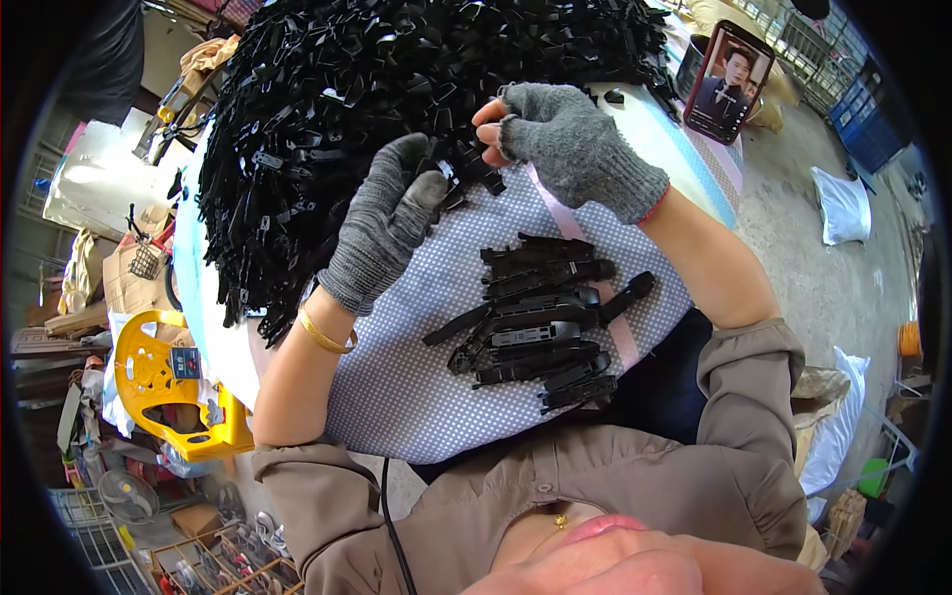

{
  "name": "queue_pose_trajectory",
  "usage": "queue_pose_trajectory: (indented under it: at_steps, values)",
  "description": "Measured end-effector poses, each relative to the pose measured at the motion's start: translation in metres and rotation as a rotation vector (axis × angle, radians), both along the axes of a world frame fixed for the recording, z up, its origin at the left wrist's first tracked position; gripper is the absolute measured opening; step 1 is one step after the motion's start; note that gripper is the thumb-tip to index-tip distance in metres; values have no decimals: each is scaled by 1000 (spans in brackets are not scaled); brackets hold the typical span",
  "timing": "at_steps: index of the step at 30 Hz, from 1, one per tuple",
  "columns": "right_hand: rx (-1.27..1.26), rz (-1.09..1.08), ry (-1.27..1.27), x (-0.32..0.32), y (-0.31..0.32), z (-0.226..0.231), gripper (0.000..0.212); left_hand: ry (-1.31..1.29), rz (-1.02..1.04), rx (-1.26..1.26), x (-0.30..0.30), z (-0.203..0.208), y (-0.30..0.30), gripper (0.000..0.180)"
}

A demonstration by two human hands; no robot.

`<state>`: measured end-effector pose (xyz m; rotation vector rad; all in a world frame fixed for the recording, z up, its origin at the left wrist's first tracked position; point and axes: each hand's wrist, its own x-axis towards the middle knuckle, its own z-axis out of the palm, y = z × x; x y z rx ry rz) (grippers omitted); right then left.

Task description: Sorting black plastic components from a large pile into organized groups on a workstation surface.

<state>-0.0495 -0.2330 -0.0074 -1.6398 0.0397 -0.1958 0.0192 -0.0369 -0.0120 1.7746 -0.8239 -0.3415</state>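
A large heap of small black plastic clips (327, 89) covers the far part of the table. My left hand (382, 218), in a grey knit glove, is at the heap's near edge. Its thumb stands apart from its curved fingers, next to several loose clips (451, 174). My right hand (570, 144) is raised to the right of it, in a grey glove with bare fingertips. Those fingers are curled together, and whatever they may hold is hidden. Closer to me, rows of long black clips (540, 335) lie bunched on the dotted cloth (387, 397).
A phone (729, 84) playing a video stands upright at the table's far right. A yellow plastic chair (149, 382) is by the left edge. White sacks (843, 205) lie on the concrete floor (783, 258) to the right. A fan (129, 496) stands at lower left.
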Motion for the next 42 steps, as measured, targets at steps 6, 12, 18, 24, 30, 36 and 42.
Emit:
queue_pose_trajectory:
  at_steps: [6,12,18,24,30,36,42]
  values:
    - [151,-7,36,-1,0,-7,23,388,-197,12,1,5,2,33]
    - [104,-71,173,-6,9,1,29,385,-120,88,1,4,1,31]
    - [17,-93,130,-8,11,0,29,347,-113,-7,-3,2,0,35]
    - [73,-15,83,-8,9,-7,26,292,-66,71,0,0,3,31]
    - [-185,98,109,-10,8,8,52,247,-282,61,-1,1,4,24]
    - [-77,168,31,-16,29,2,61,-135,-335,158,-26,-4,-13,24]
    - [-106,191,-124,-18,34,1,65,-323,-263,160,-40,0,-8,23]
